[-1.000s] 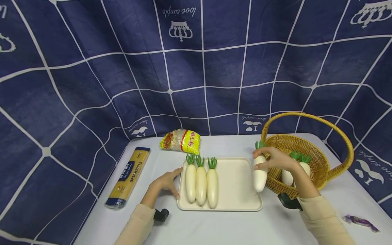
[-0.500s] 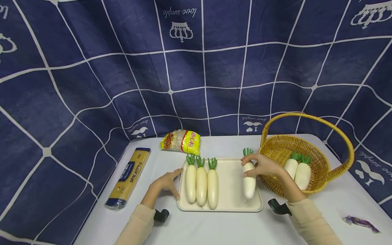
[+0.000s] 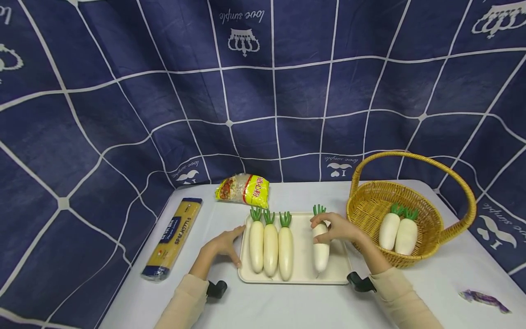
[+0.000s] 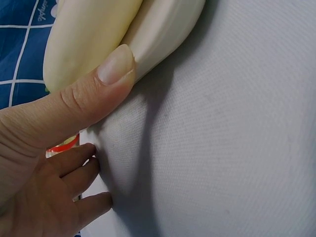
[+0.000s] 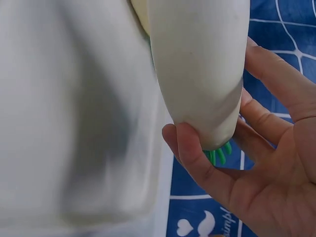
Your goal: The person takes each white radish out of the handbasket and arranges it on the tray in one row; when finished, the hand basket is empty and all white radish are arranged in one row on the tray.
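Observation:
My right hand grips a white radish near its green-leaved top, thumb on one side and fingers on the other. The radish hangs over the right part of the cream tray; in the right wrist view the radish's pale body shows close up. On the tray's left half lie three radishes, side by side with leaves pointing away. My left hand rests at the tray's left edge with fingers spread. In the left wrist view its thumb lies along the rim, beside a radish.
A wicker basket with a tall handle stands right of the tray, holding two radishes. A spaghetti packet lies at left, a yellow food bag behind the tray. A purple wrapper lies front right. A blue curtain hangs behind.
My right hand has carried the radish leftward from the basket's edge to over the tray. The two radishes in the basket have come into fuller view. My left hand has stayed put.

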